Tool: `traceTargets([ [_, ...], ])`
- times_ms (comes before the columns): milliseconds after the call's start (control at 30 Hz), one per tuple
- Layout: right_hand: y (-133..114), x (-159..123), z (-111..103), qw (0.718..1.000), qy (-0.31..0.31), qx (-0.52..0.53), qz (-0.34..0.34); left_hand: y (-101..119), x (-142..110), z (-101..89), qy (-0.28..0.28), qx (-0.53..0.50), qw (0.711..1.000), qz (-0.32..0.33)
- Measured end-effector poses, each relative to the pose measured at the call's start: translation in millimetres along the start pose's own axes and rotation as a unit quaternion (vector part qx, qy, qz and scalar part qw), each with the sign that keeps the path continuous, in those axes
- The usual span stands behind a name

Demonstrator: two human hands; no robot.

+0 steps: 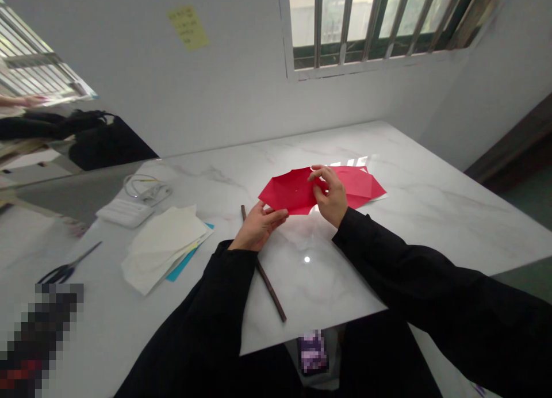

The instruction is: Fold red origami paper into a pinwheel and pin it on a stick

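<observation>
A folded sheet of red paper [291, 192] is held up over the marble-patterned table, with creases across it. My left hand [259, 225] grips its lower left edge, thumb and fingers closed on the paper. At its right end my right hand [330, 195] pinches the sheet, the fingers curled at the edge. Beyond my right hand lies more red paper [360, 185] with a whitish edge under it; whether it is joined to the held sheet I cannot tell. A thin dark brown stick [271, 289] lies on the table, passing behind my left wrist.
To the left are a stack of pale paper pieces [161, 242] with a blue sheet [185, 266], a white box-like device [125, 212], a coiled cable [149, 190] and black-handled scissors [64, 271]. A wall with a barred window [375, 24] stands behind the table [431, 214].
</observation>
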State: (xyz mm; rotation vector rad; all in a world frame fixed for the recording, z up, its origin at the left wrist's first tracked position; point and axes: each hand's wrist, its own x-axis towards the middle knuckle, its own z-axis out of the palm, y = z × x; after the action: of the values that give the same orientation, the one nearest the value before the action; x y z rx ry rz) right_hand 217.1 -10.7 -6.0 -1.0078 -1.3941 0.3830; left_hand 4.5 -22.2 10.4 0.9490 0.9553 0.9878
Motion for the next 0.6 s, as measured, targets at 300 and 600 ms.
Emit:
traceTargets([
  [300,5.4,-4.1,0.8,0.996,-0.084,-0.025,0.023,-4.8,13.7,-10.0,0.141,0.059,0.98,0.128],
  [600,2.1,-3.4,-1.5,0.987,-0.153,-0.04,-0.032,-9.7,20.8,-14.8,0.123,0.164,0.959,0.197],
])
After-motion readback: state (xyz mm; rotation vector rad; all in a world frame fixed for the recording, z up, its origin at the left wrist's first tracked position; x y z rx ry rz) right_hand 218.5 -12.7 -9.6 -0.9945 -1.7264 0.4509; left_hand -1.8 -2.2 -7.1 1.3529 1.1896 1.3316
